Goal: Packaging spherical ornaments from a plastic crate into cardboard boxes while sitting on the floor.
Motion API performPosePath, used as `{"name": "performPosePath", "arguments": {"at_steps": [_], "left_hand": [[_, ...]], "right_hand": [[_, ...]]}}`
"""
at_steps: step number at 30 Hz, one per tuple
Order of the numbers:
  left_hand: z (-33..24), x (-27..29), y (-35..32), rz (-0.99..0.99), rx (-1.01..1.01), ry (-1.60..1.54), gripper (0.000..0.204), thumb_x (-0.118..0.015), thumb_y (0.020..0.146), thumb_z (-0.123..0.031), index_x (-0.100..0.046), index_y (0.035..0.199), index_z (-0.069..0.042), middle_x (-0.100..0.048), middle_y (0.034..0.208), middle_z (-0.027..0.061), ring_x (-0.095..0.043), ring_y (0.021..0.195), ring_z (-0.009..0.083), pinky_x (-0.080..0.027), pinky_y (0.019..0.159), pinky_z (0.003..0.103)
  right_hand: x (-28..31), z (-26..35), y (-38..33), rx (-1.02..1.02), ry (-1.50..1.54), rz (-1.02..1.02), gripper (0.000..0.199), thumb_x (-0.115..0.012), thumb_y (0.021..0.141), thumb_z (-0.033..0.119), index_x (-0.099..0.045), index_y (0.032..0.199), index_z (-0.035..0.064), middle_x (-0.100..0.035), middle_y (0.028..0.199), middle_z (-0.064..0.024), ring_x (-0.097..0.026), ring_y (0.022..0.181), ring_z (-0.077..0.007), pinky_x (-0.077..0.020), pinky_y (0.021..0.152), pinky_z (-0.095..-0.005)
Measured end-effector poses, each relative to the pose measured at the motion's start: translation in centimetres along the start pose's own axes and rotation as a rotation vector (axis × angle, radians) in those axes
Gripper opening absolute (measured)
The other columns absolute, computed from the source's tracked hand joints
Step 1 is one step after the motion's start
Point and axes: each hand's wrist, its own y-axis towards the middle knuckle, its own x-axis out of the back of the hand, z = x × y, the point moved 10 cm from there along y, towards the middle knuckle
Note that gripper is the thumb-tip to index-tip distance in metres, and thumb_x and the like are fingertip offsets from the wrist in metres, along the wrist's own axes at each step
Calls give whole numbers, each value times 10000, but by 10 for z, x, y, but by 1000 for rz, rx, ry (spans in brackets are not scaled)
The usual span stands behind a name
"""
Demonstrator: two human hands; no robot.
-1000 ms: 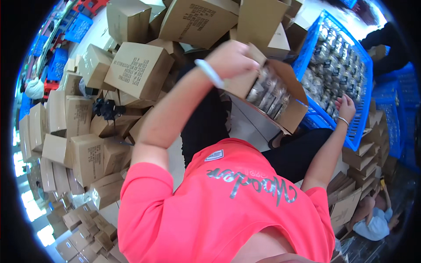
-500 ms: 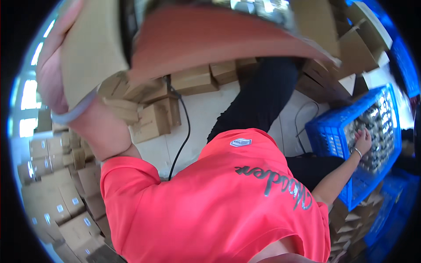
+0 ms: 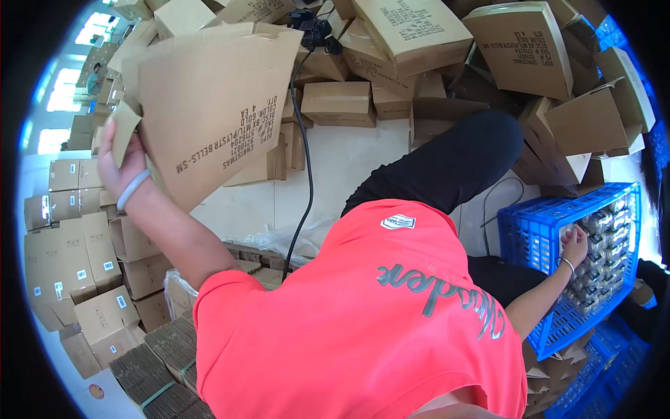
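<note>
Out to the far left, my left hand [image 3: 124,162] is closed on a flap of a large brown cardboard box [image 3: 209,91]. The printed side of this box faces me, and what is inside it is hidden. On the right stands a tilted blue plastic crate [image 3: 530,227], packed with rows of small shiny silvery pieces [image 3: 601,255]. My right hand [image 3: 574,244] reaches in at the crate's opening, resting by the nearest row with its fingers curled together. Whether a piece is between those fingers is too small to make out.
Several cartons [image 3: 338,101] are piled ahead, some with open flaps [image 3: 586,119]. A black cable [image 3: 305,174] runs down across the floor from a dark device [image 3: 314,31]. Stacked cartons [image 3: 66,258] and strapped flat cardboard [image 3: 150,366] stand at the left.
The cardboard box has swung from close in front of me out to the left, held by my left hand. My right hand stays at the crate, its fingers now more curled.
</note>
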Motion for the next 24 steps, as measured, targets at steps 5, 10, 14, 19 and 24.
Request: {"name": "performPosePath", "arguments": {"at_steps": [5,10,14,19,24], "left_hand": [[88,44,-1,17,234,23,200,-579,777,-37,-535,949,55,-592,917,150,-605,826,235,-518,697,318],[204,55,-34,-89,327,213,214,-551,781,-50,-541,977,34,-583,960,155,-595,862,252,-512,702,356],[299,71,-56,40,469,30,269,-503,800,-53,-510,1052,41,-560,1046,155,-553,972,275,-470,823,389],[413,241,-116,342,985,533,210,-481,804,-118,-526,989,-27,-604,946,132,-575,941,262,-490,801,396],[432,215,-175,54,1370,558,143,-479,810,-57,-491,944,-10,-580,920,205,-599,813,338,-529,724,432]], "right_hand": [[-19,26,-20,-17,-189,77,198,-539,852,176,-602,987,46,-625,713,-57,-553,526,-90,-416,444,-203],[-19,0,-7,63,-288,110,209,-540,849,166,-606,1004,42,-633,728,-68,-584,603,-115,-459,532,-227],[-5,8,-15,108,-359,85,198,-550,830,132,-612,996,42,-646,776,-83,-601,653,-120,-476,590,-242],[-22,57,-34,50,-114,-30,179,-547,813,146,-631,939,52,-640,741,-78,-597,589,-119,-476,563,-259],[-3,90,-39,150,-259,-360,208,-597,777,178,-636,952,73,-652,803,-77,-615,623,-127,-488,614,-268]]}}
